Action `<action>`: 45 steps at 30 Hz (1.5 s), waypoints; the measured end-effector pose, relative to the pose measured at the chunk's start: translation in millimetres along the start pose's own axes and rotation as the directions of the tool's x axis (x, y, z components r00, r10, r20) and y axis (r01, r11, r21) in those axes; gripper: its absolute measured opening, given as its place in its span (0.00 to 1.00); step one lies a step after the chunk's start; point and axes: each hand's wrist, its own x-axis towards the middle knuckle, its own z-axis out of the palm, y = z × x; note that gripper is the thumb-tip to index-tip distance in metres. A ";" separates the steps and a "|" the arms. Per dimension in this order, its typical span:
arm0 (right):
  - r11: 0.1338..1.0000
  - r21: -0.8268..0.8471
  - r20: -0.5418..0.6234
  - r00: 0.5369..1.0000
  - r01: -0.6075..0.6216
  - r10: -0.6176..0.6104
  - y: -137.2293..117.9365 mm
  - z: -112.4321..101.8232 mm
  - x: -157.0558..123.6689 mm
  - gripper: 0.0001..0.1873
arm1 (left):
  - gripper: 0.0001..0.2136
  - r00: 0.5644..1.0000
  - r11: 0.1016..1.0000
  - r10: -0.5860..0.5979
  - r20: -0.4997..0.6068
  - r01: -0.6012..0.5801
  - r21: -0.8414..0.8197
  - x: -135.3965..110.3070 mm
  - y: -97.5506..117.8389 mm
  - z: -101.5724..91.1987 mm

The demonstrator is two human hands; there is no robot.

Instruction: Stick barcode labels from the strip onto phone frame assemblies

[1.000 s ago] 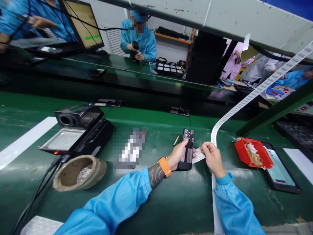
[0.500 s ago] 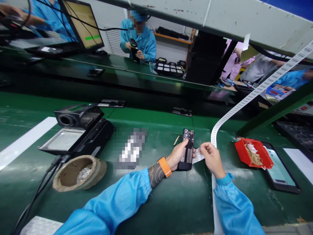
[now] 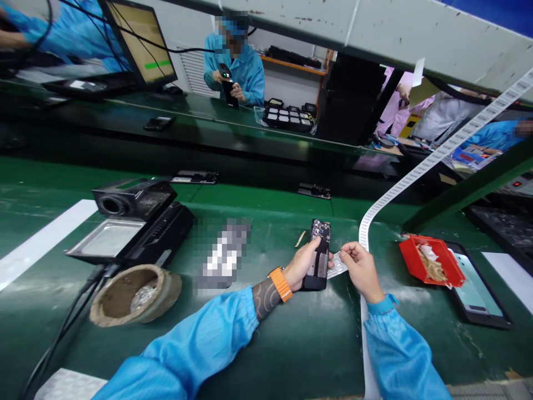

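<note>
My left hand (image 3: 303, 265) is closed around an opened black phone body (image 3: 320, 264), thumb across its face, with the bare circuit board showing at the upper end. Beside the phone's right edge is a small sheet of pale stickers (image 3: 337, 265). My right hand (image 3: 363, 271) pinches this sheet at its upper right corner, and the fingertips of my left hand reach its other side. A thin tan strip (image 3: 300, 239) lies on the green bench (image 3: 283, 344) just left of the phone. Right behind my right hand a long white label strip (image 3: 400, 189) comes down to the bench.
Left on the bench are a black device (image 3: 137, 216) with cables and a brown bowl (image 3: 133, 294). A red bin (image 3: 431, 261) overlaps a black tray (image 3: 478, 286) at right. Phone parts (image 3: 314, 190) lie on the dark conveyor's edge. Across it, a person (image 3: 235, 66) holds a scanner.
The phone parts along the conveyor have shifted slightly to the right, and a phone farther back slightly left. My hands, the phone and the sticker sheet stay almost still.
</note>
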 end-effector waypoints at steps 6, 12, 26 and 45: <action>1.000 -0.006 -0.002 1.000 0.005 -0.006 0.6 -0.2 0.0 0.09 | 0.21 1.000 1.000 0.002 0.005 -0.002 0.006 -0.1 -0.5 -0.3; 1.000 -0.010 0.000 1.000 0.008 -0.008 0.8 -0.5 0.0 0.09 | 0.20 1.000 1.000 0.013 0.011 -0.013 0.003 2.3 -2.4 -2.1; 0.999 -0.032 -0.007 1.000 0.013 -0.013 -5.1 0.9 0.1 0.12 | 0.20 1.000 1.000 0.015 0.007 -0.015 0.005 1.3 -1.2 -1.2; 1.000 -0.026 -0.001 1.000 0.013 -0.013 -4.0 0.9 0.2 0.11 | 0.19 1.000 1.000 0.015 -0.001 -0.015 -0.001 1.2 -1.7 -1.0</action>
